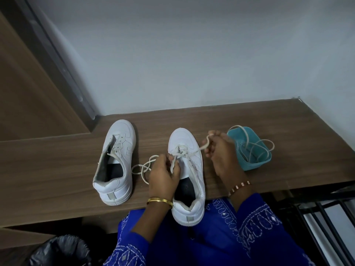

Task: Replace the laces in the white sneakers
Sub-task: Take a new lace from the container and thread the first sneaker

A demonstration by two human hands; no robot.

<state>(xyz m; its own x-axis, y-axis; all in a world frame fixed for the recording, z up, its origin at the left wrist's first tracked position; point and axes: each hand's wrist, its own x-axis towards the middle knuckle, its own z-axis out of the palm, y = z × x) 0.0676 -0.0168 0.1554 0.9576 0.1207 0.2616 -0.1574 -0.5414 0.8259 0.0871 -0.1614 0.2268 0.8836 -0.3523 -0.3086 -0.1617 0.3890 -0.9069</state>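
Sneakers, two white ones, sit on the brown tabletop (57, 166) with their toes pointing to the wall. The right sneaker (187, 169) is the one to look from. Its heel hangs a bit over the tabletop's near edge. To its left, a little apart, stands the left sneaker (115, 164), which has no lace in its holes. Just past its right side sits a blue tub (247, 164) with more laces (253, 148) lying in it and over its rim. A cream lace (184, 153) crosses the right sneaker's front holes, and a loose loop of it lies between the two shoes. The left hand (163, 175) covers the tongue, fingers pinching the lace. The right hand (221, 150) pinches the lace's other end beside the toe.
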